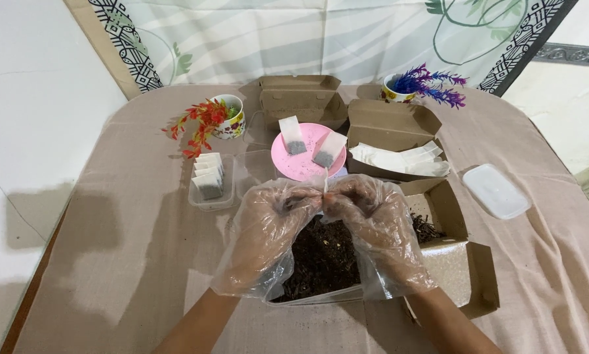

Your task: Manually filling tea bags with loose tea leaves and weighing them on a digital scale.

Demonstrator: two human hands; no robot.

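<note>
Sachet (325,185): pinched between our gloved hands, above the tea tub (321,259).
Left hand (268,226): grip closed on its left edge.
Right hand (373,226): grip closed opposite.
Handling: we judge it light, soft, tearable; hold edges.

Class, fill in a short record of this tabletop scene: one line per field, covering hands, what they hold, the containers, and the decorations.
Hands: left hand and right hand, both in clear plastic gloves, meeting over the middle of the table
Held: a small white strip pinched between the fingertips of both hands
Below hands: container of dark loose material
Pink plate: two filled sachets
Clear tray: a row of filled sachets
Open brown box: empty white sachets
White lid: at right, lying alone
Decorations: cup with red flowers, cup with purple flowers
</note>
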